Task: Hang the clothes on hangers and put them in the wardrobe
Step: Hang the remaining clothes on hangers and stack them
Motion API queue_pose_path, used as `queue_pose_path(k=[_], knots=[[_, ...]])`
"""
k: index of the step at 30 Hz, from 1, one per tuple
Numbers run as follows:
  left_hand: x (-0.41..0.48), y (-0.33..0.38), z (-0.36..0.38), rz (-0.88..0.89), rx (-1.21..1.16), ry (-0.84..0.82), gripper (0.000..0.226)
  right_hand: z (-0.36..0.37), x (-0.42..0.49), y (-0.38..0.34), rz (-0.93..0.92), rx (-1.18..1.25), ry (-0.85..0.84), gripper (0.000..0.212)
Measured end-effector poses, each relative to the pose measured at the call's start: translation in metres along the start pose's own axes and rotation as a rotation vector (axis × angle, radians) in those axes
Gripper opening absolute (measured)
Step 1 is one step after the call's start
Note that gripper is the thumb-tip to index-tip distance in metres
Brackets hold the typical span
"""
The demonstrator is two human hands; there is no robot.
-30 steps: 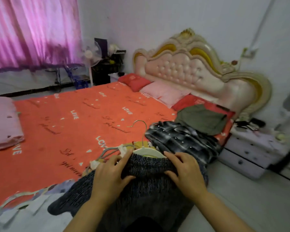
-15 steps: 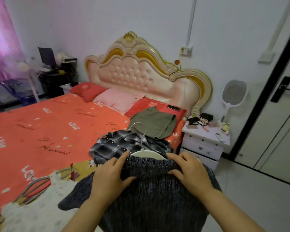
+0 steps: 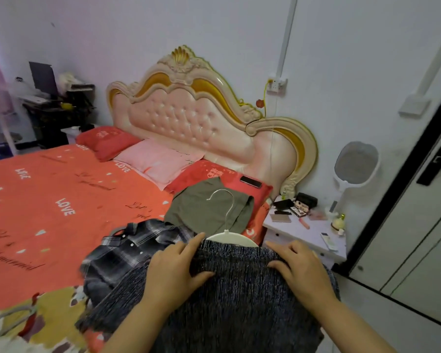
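Closest to you, at 6 o'clock, the dark grey knit sweater (image 3: 239, 296) hangs on the white hanger (image 3: 233, 238), and you hold it up by its shoulders. Your left grip (image 3: 173, 272) is clamped on the left shoulder, fingers curled over the top edge and thumb pressed into the knit below. Your right grip (image 3: 302, 272) is clamped on the right shoulder the same way. The hanger's white neck shows between your two grips, and its metal hook (image 3: 227, 208) rises toward 12 o'clock with the tip turned left. One sleeve trails out toward 8 o'clock over the bed.

In the corner at 7 o'clock, grey spare hangers (image 3: 13, 314) lie on a yellow printed cloth (image 3: 54, 319). Just past your left grip, at its 10 o'clock, a plaid shirt (image 3: 127, 250) lies crumpled on the orange sheet (image 3: 49, 200). Behind the hook an olive green garment (image 3: 199, 212) lies folded, partly on a red pillow (image 3: 209, 171), and a dark phone (image 3: 250, 181) rests on that pillow.

At 3 o'clock of the garment stands the bedside counter (image 3: 313, 233), cluttered with small items, with a white racket-shaped swatter (image 3: 357, 161) upright above it by the wall. Farther toward 3 o'clock are pale door panels (image 3: 415, 238) with a black handle (image 3: 435, 163); you cannot tell from here whether they belong to the wardrobe. The pink padded headboard (image 3: 189, 118) closes the bed at 12 o'clock, and a dark monitor (image 3: 42, 76) sits far off at 10 o'clock
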State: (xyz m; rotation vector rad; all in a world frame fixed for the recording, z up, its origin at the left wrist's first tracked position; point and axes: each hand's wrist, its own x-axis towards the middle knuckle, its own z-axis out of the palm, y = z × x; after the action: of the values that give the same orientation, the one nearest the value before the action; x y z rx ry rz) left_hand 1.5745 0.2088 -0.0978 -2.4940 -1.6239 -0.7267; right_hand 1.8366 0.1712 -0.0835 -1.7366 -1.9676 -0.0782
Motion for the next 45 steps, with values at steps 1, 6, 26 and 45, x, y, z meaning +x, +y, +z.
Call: queue_pose_path(k=[1, 6, 26, 45], knots=[[0.019, -0.003, 0.011, -0.004, -0.008, 0.007, 0.084, 0.003, 0.019, 0.010, 0.002, -0.004, -0.007, 0.038], [0.103, -0.011, 0.052, -0.063, -0.053, 0.007, 0.083, 0.012, 0.107, 0.052, -0.013, -0.052, -0.056, 0.039], [0.317, -0.003, 0.196, -0.539, 0.074, 0.032, 0.084, 0.109, 0.394, 0.228, -0.333, 0.105, -0.158, 0.036], [0.421, -0.090, 0.294, -0.715, 0.040, -0.079, 0.072, 0.217, 0.566, 0.249, -0.423, 0.085, -0.353, 0.036]])
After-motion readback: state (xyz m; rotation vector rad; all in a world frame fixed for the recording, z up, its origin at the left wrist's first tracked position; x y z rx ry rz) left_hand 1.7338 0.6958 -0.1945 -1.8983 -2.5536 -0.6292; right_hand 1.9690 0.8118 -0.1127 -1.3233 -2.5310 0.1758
